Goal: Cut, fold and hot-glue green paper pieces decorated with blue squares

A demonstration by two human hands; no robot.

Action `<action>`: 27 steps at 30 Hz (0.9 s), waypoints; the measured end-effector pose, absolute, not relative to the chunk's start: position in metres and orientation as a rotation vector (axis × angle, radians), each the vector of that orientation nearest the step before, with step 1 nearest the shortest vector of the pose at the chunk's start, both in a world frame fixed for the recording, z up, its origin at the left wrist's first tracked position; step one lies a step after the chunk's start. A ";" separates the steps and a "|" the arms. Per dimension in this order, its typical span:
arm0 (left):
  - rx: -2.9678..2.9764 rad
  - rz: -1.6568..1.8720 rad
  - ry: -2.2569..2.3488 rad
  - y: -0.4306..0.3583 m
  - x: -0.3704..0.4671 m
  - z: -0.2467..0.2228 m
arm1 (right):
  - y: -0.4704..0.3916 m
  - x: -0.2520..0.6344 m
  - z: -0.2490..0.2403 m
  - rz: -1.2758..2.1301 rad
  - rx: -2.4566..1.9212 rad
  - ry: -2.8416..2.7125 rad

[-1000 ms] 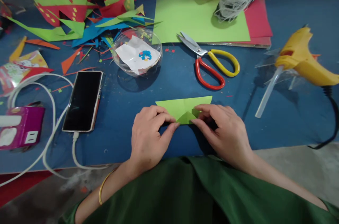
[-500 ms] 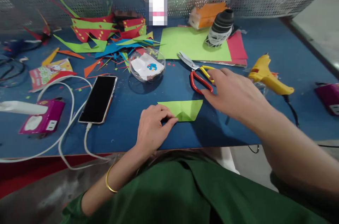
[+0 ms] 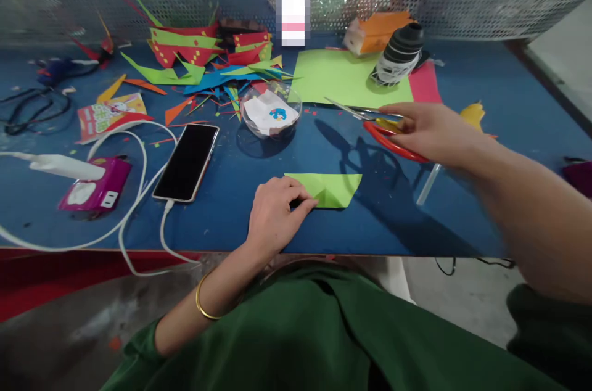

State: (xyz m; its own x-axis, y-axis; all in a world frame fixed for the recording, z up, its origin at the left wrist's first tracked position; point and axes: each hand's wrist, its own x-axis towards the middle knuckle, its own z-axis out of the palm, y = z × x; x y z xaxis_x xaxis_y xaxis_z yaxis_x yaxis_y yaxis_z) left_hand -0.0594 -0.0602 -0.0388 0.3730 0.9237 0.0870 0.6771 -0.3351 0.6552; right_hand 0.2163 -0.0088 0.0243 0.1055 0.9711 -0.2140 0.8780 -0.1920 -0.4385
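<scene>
Grn paper (image 3: 335, 187), under L hand (image 3: 280, 213), R hand (image 3: 432, 132) apart

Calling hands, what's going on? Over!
Left hand on folded lime-green paper. Right hand gripping scissors aloft. Yellow glue gun partly hidden behind right wrist.

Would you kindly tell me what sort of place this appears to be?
Probably a papercraft workspace: metal scissors with red and yellow handles in the right hand, a flat light-green paper sheet, and cut red-and-green paper shapes on the blue tabletop.
</scene>
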 end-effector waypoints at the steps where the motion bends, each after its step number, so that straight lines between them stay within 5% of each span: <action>1: 2.113 0.623 1.372 -0.060 -0.059 -0.039 | -0.023 0.220 0.028 0.753 -2.069 -1.824; 4: 2.116 0.630 1.352 -0.060 -0.060 -0.039 | -0.069 0.224 0.034 1.048 -1.739 -1.772; 13: 1.887 0.740 1.399 -0.060 -0.074 -0.037 | -0.134 0.197 0.027 1.359 -1.738 -1.652; 27: 1.687 0.833 1.443 -0.058 -0.081 -0.027 | -0.128 0.161 -0.025 0.380 -2.084 -1.742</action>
State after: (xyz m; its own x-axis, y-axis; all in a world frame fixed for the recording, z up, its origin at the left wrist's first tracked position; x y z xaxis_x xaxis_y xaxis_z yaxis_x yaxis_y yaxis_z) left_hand -0.0809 -0.0579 -0.0272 0.1520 0.9884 0.0058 0.4991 -0.0819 0.8627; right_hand 0.1607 -0.1282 -0.0248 0.1880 0.9812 0.0442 0.8736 -0.1465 -0.4640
